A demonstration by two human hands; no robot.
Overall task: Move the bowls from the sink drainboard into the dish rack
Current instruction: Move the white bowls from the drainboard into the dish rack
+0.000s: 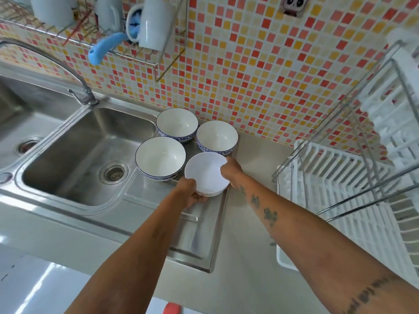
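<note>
White bowl point(205, 174) gripped between both hands' fingers point(226, 165), on drainboard point(192, 236)

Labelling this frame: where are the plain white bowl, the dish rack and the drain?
plain white bowl point(205, 172), head view, inner wall
dish rack point(340, 164), head view, white slats
drain point(114, 173), head view, strainer centre

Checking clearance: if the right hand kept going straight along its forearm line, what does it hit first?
Likely the blue-patterned bowl just beyond the right hand, which already grips the white bowl; past it, the tiled wall. Depth is uncertain.
</note>
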